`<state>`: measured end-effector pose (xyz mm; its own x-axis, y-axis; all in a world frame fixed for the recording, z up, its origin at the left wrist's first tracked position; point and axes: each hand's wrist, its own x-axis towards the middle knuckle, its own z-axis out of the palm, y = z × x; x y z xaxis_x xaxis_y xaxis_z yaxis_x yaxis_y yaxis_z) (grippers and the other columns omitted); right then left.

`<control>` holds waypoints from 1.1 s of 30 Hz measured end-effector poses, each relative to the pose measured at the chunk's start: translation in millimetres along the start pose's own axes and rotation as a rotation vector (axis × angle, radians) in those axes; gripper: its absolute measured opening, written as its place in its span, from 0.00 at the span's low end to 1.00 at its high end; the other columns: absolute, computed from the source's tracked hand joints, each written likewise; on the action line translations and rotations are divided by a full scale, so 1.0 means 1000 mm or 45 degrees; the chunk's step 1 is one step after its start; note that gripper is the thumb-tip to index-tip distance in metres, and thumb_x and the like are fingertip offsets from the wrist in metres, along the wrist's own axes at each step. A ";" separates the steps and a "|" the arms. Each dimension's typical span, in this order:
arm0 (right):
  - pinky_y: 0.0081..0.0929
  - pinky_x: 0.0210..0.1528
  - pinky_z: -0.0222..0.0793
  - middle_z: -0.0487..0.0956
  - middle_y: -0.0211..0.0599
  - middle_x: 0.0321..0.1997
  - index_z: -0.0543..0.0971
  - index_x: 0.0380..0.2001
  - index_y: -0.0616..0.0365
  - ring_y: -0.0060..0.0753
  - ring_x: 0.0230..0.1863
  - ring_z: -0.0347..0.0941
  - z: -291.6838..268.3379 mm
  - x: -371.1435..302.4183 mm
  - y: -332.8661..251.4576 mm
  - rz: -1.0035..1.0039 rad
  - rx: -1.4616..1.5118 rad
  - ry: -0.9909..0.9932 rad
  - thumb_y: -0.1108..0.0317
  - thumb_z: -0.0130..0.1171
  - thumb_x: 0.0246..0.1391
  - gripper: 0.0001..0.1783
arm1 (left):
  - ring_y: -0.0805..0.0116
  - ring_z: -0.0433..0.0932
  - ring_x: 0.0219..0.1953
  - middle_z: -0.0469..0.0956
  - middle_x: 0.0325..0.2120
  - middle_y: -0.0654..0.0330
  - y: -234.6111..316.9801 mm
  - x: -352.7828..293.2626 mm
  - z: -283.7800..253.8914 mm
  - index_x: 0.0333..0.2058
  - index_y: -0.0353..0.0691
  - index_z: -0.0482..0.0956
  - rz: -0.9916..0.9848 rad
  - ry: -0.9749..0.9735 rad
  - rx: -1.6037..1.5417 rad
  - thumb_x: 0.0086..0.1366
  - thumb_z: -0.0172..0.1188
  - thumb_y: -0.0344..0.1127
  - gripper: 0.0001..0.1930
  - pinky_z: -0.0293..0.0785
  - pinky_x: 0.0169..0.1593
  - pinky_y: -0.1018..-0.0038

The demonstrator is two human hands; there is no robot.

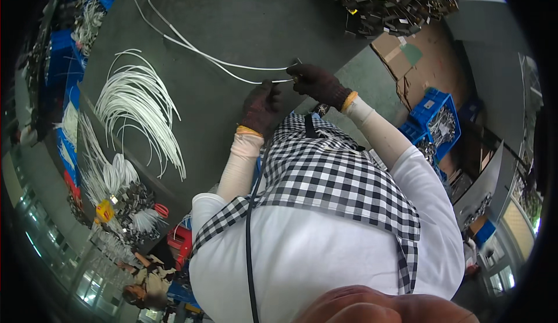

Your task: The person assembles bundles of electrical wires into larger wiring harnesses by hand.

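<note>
Over the near edge of the dark table (232, 15), I hold a white cable (186, 45) that loops away to the upper left. My left hand (260, 106), in a dark glove with a yellow cuff, is closed around one strand. Just to its right, my right hand (317, 83), gloved the same way, pinches the cable's end region. A small dark piece shows at its fingertips, too small to make out. On the table to the left lies a loose bundle of white cables (139, 105), apart from both hands.
A heap of cables with dark ends (395, 3) covers the far right of the table. Beside me on the right stands a blue crate (431, 103) with cables, near flattened cardboard (390, 55). More cable bundles (119, 175) and red-handled scissors (161, 210) lie at the left. Another person (152, 279) is at lower left.
</note>
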<state>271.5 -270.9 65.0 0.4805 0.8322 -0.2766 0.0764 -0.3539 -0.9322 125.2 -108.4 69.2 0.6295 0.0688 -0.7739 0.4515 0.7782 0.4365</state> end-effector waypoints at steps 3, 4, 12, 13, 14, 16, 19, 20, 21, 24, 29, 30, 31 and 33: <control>0.32 0.52 0.72 0.78 0.40 0.46 0.75 0.54 0.57 0.36 0.48 0.75 -0.001 0.000 -0.006 0.050 -0.009 -0.023 0.75 0.62 0.49 0.25 | 0.80 0.66 0.27 0.71 0.28 0.68 -0.023 0.007 0.015 0.48 0.35 0.76 0.150 -0.118 -0.435 0.71 0.56 0.45 0.18 0.65 0.31 0.83; 0.32 0.52 0.72 0.78 0.41 0.46 0.75 0.54 0.58 0.38 0.48 0.76 0.000 -0.001 -0.006 -0.020 -0.032 0.025 0.74 0.62 0.49 0.25 | 0.81 0.65 0.27 0.70 0.29 0.69 -0.027 0.004 0.021 0.49 0.35 0.75 0.270 -0.083 -0.295 0.70 0.58 0.43 0.17 0.64 0.31 0.84; 0.35 0.53 0.72 0.78 0.47 0.51 0.75 0.54 0.55 0.45 0.52 0.76 0.005 0.011 0.005 -0.063 -0.301 0.001 0.73 0.63 0.47 0.27 | 0.74 0.72 0.27 0.75 0.28 0.64 -0.059 0.042 -0.029 0.47 0.39 0.76 1.764 0.411 1.735 0.66 0.60 0.39 0.14 0.71 0.32 0.76; 0.35 0.52 0.72 0.78 0.46 0.51 0.74 0.56 0.54 0.42 0.50 0.77 0.005 0.011 0.018 -0.081 -0.506 0.100 0.72 0.64 0.47 0.29 | 0.67 0.75 0.31 0.77 0.31 0.60 -0.060 0.034 -0.033 0.47 0.39 0.76 1.675 0.263 1.756 0.64 0.59 0.37 0.14 0.72 0.35 0.70; 0.34 0.52 0.73 0.78 0.45 0.51 0.73 0.57 0.53 0.40 0.48 0.77 0.000 0.013 0.024 -0.111 -0.709 0.202 0.72 0.65 0.48 0.30 | 0.60 0.78 0.35 0.79 0.34 0.56 -0.056 0.032 -0.039 0.48 0.40 0.76 1.585 0.125 1.769 0.62 0.58 0.34 0.15 0.74 0.38 0.65; 0.39 0.52 0.72 0.77 0.48 0.52 0.73 0.56 0.51 0.51 0.49 0.76 -0.007 0.006 0.021 -0.163 -0.528 0.204 0.71 0.63 0.48 0.29 | 0.50 0.79 0.39 0.80 0.36 0.49 -0.073 0.046 -0.089 0.45 0.41 0.78 1.176 0.182 1.395 0.63 0.55 0.35 0.13 0.74 0.41 0.58; 0.38 0.52 0.73 0.77 0.46 0.55 0.72 0.59 0.52 0.47 0.49 0.77 -0.016 -0.014 0.020 0.015 -0.494 0.211 0.69 0.62 0.52 0.29 | 0.46 0.80 0.36 0.81 0.32 0.50 -0.061 0.060 -0.191 0.40 0.41 0.79 1.273 0.961 1.632 0.68 0.50 0.45 0.15 0.75 0.39 0.57; 0.38 0.52 0.73 0.77 0.46 0.55 0.71 0.59 0.52 0.45 0.48 0.78 -0.021 -0.022 0.028 0.075 -0.501 0.247 0.68 0.61 0.53 0.29 | 0.45 0.80 0.36 0.82 0.33 0.51 -0.033 0.047 -0.203 0.38 0.42 0.80 0.902 1.099 1.191 0.69 0.49 0.47 0.16 0.75 0.40 0.57; 0.37 0.52 0.73 0.77 0.45 0.56 0.71 0.60 0.52 0.44 0.48 0.78 -0.027 -0.030 0.035 0.128 -0.511 0.260 0.69 0.61 0.53 0.29 | 0.46 0.79 0.40 0.81 0.36 0.51 0.003 0.029 -0.204 0.39 0.43 0.79 0.830 1.307 1.247 0.69 0.49 0.48 0.16 0.75 0.42 0.56; 0.35 0.49 0.74 0.79 0.42 0.55 0.72 0.60 0.51 0.39 0.46 0.79 -0.033 -0.049 0.075 0.218 -0.451 0.222 0.70 0.61 0.53 0.28 | 0.48 0.77 0.49 0.79 0.44 0.49 0.062 -0.011 -0.262 0.42 0.44 0.79 0.790 1.807 1.302 0.67 0.51 0.51 0.18 0.75 0.49 0.56; 0.31 0.44 0.75 0.80 0.39 0.52 0.73 0.59 0.51 0.34 0.43 0.80 -0.026 -0.071 0.059 0.463 -0.277 0.169 0.71 0.61 0.52 0.28 | 0.47 0.79 0.48 0.79 0.44 0.46 0.105 -0.019 -0.262 0.43 0.42 0.81 0.460 1.745 1.607 0.62 0.54 0.49 0.19 0.76 0.50 0.57; 0.30 0.43 0.75 0.80 0.38 0.52 0.73 0.59 0.51 0.32 0.42 0.80 -0.025 -0.068 0.059 0.434 -0.297 0.142 0.71 0.61 0.52 0.28 | 0.46 0.80 0.46 0.81 0.42 0.46 0.103 -0.010 -0.286 0.42 0.42 0.82 0.503 1.798 1.534 0.62 0.54 0.46 0.17 0.76 0.48 0.57; 0.30 0.41 0.75 0.81 0.39 0.50 0.74 0.58 0.52 0.33 0.40 0.80 -0.025 -0.068 0.067 0.343 -0.252 0.145 0.71 0.60 0.53 0.27 | 0.45 0.81 0.43 0.82 0.39 0.46 0.109 -0.007 -0.296 0.38 0.42 0.84 0.525 1.716 1.705 0.62 0.51 0.42 0.15 0.77 0.47 0.57; 0.30 0.41 0.75 0.81 0.39 0.50 0.74 0.58 0.52 0.32 0.40 0.80 -0.020 -0.054 0.042 0.373 -0.259 0.122 0.72 0.60 0.53 0.26 | 0.47 0.82 0.41 0.82 0.37 0.47 0.113 -0.027 -0.343 0.35 0.42 0.84 0.490 1.460 1.849 0.61 0.53 0.42 0.14 0.77 0.45 0.57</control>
<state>266.1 -339.5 45.6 0.5864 0.6430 -0.4925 0.0912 -0.6566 -0.7487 -57.8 191.7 -17.7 0.4203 0.8901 -0.1760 0.9045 -0.3957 0.1590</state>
